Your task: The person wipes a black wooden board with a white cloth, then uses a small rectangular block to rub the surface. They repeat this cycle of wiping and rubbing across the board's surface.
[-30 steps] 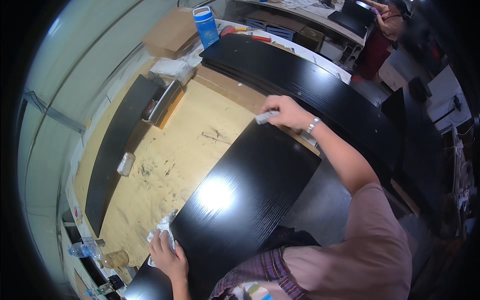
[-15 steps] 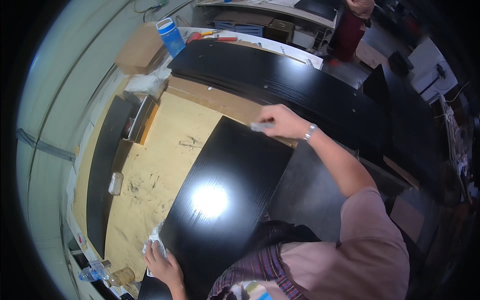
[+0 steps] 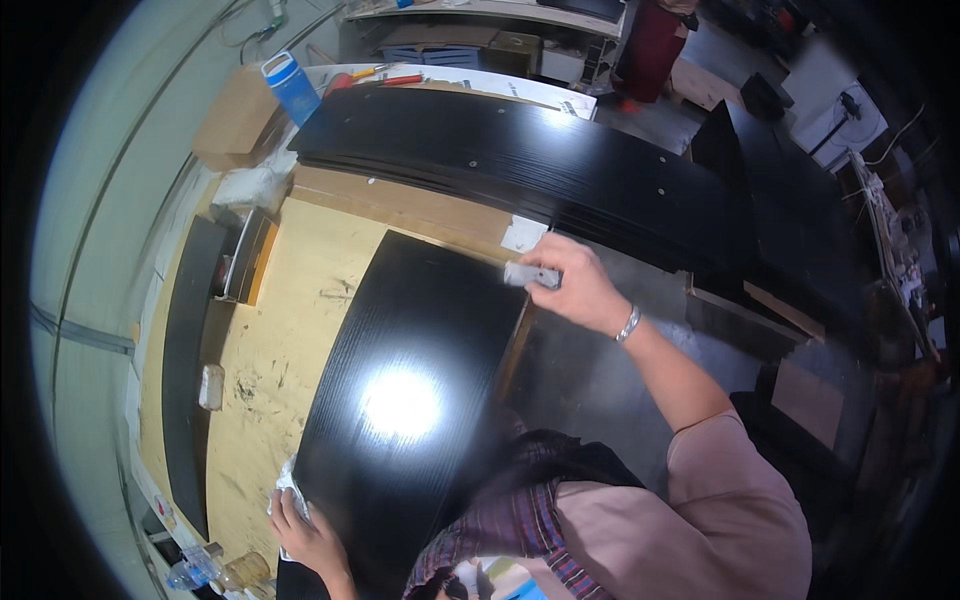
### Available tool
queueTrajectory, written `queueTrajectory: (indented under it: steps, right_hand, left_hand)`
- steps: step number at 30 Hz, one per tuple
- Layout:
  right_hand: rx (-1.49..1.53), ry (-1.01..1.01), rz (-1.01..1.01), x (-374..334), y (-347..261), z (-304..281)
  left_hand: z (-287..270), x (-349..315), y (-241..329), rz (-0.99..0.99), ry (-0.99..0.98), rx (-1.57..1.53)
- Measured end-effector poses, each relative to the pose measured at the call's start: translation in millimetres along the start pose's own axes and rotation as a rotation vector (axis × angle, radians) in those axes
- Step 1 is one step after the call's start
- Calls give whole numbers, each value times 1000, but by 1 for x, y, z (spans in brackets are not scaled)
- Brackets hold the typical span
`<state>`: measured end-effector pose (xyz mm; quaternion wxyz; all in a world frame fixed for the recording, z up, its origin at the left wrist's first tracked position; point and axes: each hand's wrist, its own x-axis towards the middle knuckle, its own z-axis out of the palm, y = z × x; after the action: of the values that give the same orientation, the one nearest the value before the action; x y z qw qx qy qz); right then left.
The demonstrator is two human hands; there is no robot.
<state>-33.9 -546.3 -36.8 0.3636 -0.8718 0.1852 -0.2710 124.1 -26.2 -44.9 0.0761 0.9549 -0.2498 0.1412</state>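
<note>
A glossy black wood-grain panel point(image 3: 430, 290) lies across the yellowish worktop point(image 3: 290, 300) in front of me. By its far right corner, my right hand point(image 3: 583, 290) pinches a small pale-grey block point(image 3: 530, 274) between thumb and fingers. What the block is made of I cannot make out. At the near left edge of the panel, my left hand point(image 3: 312, 540) has its fingers curled over a crumpled white cloth point(image 3: 288, 482). A bright lamp reflection covers the middle of the panel.
Stacked black boards point(image 3: 440, 130) stand along the far side. A narrow black board point(image 3: 185, 370) and a small whitish block point(image 3: 211, 386) lie on the left. A blue bottle point(image 3: 290, 88) stands by a cardboard box point(image 3: 236, 118). Another person point(image 3: 655, 45) is at the back.
My right hand has moved along the panel's far end to its right corner, turning the block into clearer view. My left hand stays on the cloth. The whole view has shifted slightly.
</note>
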Motion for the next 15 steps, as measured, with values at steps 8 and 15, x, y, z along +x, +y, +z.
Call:
queueTrajectory:
  steps: [8,15]
  right_hand:
    - [126,159,123,-45,-16,-5]
    - [72,144,-203,-82,-65,71]
  left_hand:
    - [0,1,3,38,33,6]
    - [4,1,-3,28,51,4]
